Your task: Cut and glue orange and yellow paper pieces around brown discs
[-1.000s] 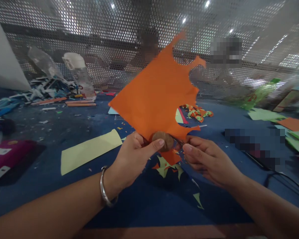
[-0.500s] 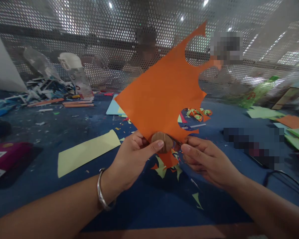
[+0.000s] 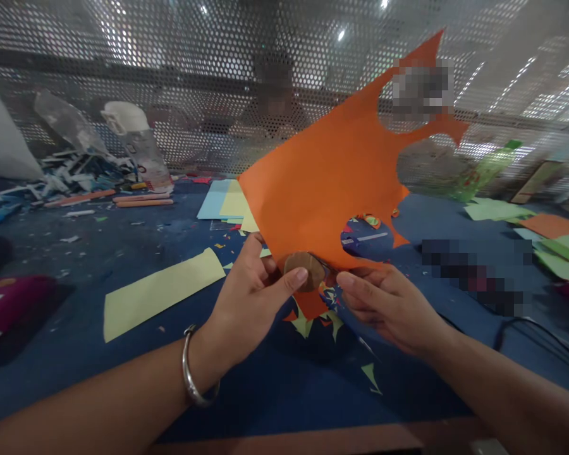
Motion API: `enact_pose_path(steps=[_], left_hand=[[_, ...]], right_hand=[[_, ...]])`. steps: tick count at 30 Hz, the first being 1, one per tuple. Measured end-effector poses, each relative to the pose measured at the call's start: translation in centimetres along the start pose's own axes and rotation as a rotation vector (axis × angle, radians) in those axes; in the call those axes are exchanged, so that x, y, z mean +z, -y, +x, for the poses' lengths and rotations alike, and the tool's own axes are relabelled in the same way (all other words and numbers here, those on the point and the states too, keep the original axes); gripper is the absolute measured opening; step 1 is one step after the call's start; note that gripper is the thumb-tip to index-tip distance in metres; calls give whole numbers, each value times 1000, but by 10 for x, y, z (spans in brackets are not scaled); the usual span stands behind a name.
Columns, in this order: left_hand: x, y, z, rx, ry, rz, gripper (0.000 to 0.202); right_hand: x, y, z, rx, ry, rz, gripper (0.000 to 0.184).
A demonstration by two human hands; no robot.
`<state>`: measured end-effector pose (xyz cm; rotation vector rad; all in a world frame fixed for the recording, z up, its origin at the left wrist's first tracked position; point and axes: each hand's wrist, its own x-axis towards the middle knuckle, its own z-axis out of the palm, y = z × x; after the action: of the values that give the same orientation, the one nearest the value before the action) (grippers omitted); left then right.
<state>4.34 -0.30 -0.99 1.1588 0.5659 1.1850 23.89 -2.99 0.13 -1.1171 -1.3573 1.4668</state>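
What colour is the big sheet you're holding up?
The sheet is orange, best seen in the head view.

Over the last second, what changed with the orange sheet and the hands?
The orange sheet swung clockwise: its notched top corner went up and to the right. The left hand kept its pinch at the lower corner, thumb on the brown disc. The right hand stayed at the lower edge beside it; its grip is unclear. The yellow strip lies where it was.
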Motion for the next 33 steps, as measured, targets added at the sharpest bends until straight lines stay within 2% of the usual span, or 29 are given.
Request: enact_pose_path(steps=[5,12,21,28,33], left_hand=[[-3,1,2,-18,-31,44,50],[-7,-2,9,24,-216,99,50],[-5,-5,1,78,-56,323,35],[-1,-9,0,70,-114,289,41],[-1,-7,-1,38,-95,249,45]], right_hand=[[0,0,1,47,-6,57,50],[-1,2,-2,98,18,137,34],[-1,0,-3,126,43,176,32],[-3,1,-3,124,50,171,33],[-4,1,-4,131,50,175,33]])
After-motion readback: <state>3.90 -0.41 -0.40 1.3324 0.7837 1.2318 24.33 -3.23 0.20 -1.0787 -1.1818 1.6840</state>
